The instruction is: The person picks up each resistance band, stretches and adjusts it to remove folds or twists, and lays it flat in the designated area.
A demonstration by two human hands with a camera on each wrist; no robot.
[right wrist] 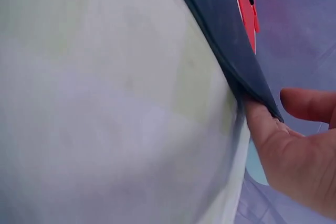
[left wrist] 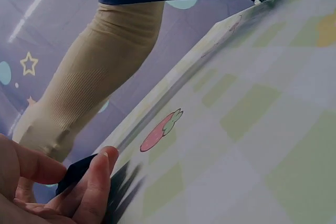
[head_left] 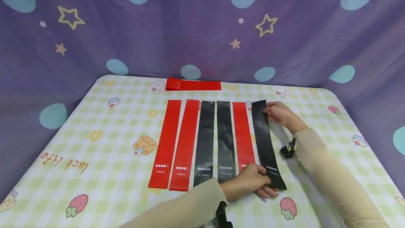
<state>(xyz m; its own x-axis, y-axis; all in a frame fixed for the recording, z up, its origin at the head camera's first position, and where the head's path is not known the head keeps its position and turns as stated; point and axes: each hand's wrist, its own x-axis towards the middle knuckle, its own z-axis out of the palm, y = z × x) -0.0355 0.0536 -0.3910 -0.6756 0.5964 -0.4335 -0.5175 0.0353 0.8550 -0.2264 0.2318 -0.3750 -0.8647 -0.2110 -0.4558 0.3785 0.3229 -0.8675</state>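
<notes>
A black resistance band [head_left: 265, 136], printed X-Heavy, lies slightly slanted at the right end of a row of flat bands. At its far end, my right hand [head_left: 281, 113] holds the right edge; in the right wrist view, fingers [right wrist: 262, 124] are tucked under the band [right wrist: 231, 35]. My left hand [head_left: 250, 182] grips the near end, thumb above and fingers partly beneath. The left wrist view shows a dark bit of band [left wrist: 76, 171] between thumb and fingers. Just left lies a red band [head_left: 243, 133], its near end partly hidden by my left hand.
Farther left in the row are two black bands [head_left: 205, 136] [head_left: 225, 136] and two red Heavy bands [head_left: 166, 140] [head_left: 185, 140]. Behind the row lies a folded red band [head_left: 199, 85]. A checked cloth [head_left: 104, 185] covers the table; a purple curtain [head_left: 196, 27] hangs beyond.
</notes>
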